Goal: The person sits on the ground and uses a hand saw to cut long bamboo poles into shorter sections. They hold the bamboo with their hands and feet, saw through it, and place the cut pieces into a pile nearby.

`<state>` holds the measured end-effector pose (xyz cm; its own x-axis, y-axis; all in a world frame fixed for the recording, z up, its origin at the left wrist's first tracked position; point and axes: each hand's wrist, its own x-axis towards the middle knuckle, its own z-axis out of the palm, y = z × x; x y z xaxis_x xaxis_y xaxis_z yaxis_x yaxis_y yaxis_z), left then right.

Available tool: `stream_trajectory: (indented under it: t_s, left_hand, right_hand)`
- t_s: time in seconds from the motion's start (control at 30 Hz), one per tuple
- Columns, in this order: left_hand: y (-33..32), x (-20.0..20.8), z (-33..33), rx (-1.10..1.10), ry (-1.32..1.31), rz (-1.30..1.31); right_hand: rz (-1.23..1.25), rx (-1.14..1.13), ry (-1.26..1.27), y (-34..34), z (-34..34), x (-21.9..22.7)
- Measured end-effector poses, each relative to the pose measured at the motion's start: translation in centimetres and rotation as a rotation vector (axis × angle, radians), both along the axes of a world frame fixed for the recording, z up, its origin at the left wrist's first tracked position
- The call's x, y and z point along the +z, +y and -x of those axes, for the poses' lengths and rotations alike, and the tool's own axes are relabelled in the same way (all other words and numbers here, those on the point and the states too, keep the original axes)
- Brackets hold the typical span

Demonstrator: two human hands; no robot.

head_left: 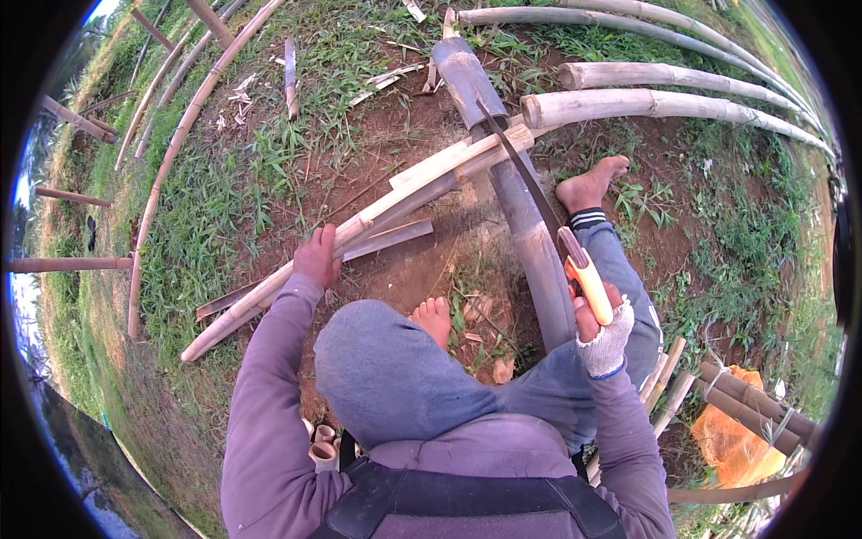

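Note:
My left hand [317, 257] is closed around a pale bamboo pole [395, 199], which slants from the lower left up to the middle. Its far end lies across a thick grey bamboo pole [525, 238] on the ground. A darker bamboo piece [413, 200] runs alongside beneath it. In my right hand [603, 328], which wears a white fingerless glove, is a handsaw [588, 278] with an orange-yellow handle. Its long dark blade crosses near the pale pole's far end; whether it touches the bamboo I cannot tell.
Several long bamboo poles [664, 103] lie at the upper right. Split bamboo [391, 240] rests on the soil beside my bare foot [432, 322]. A bamboo rail [166, 180] stands on the left. Bundled bamboo [754, 409] and an orange sack [732, 440] are at the lower right.

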<state>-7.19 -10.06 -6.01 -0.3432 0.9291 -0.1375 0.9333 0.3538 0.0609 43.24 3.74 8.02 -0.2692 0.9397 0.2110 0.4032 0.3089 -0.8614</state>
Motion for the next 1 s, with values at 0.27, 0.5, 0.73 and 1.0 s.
stream_trajectory:
  t_s: [0.27,0.5,0.73,1.0]
  left_hand:
    - [0.7,-0.1,0.4,0.064,-0.07,0.079]
    - [1.0,0.0,0.2,0.059,-0.05,0.045]
    - [0.3,-1.1,0.3,0.043,-0.028,-0.01]
    - [0.5,0.2,2.8,0.104,-0.246,0.067]
  right_hand:
    - [-0.038,-0.006,-0.088,1.3,-0.7,-0.4]
    - [-0.157,0.07,-0.18,4.8,0.5,-2.2]
    - [-0.013,0.021,-0.006,4.1,0.1,-2.7]
    - [-0.077,0.015,-0.053,5.6,2.5,-4.1]
